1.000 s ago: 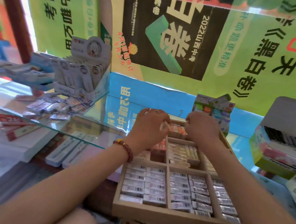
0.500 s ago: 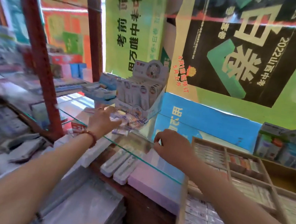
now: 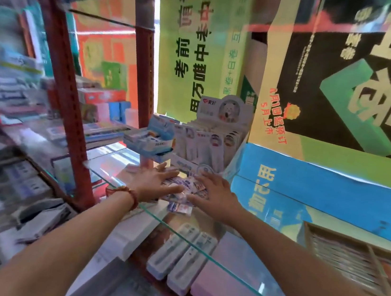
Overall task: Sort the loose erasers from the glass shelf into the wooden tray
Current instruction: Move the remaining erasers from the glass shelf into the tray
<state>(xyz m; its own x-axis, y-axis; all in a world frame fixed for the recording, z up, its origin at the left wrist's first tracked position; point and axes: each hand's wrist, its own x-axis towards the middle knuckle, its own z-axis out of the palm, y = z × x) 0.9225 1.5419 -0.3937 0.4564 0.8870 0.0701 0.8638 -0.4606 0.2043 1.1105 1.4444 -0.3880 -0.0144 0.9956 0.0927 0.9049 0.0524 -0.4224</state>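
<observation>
Spillage over the front edge is judged the main danger. The erasers (image 3: 185, 190) lie in a loose heap on the glass shelf (image 3: 112, 164), near its front edge, and one of them is nearest to it. The glass is smooth and hard and the wrappers look glossy, so pieces pushed by a wide sweep could slide off onto the long white boxes (image 3: 182, 258) below. If too many are scooped at once, some may be dropped on the way, because the wooden tray (image 3: 308, 237) is well apart, low at the right. The card display box (image 3: 211, 145) just behind the heap could also be knocked.

The erasers are small flat blocks. The left hand (image 3: 155, 183) and the right hand (image 3: 215, 195) are laid with straight, spread fingers at the two sides of the heap, and nothing is gripped.
</observation>
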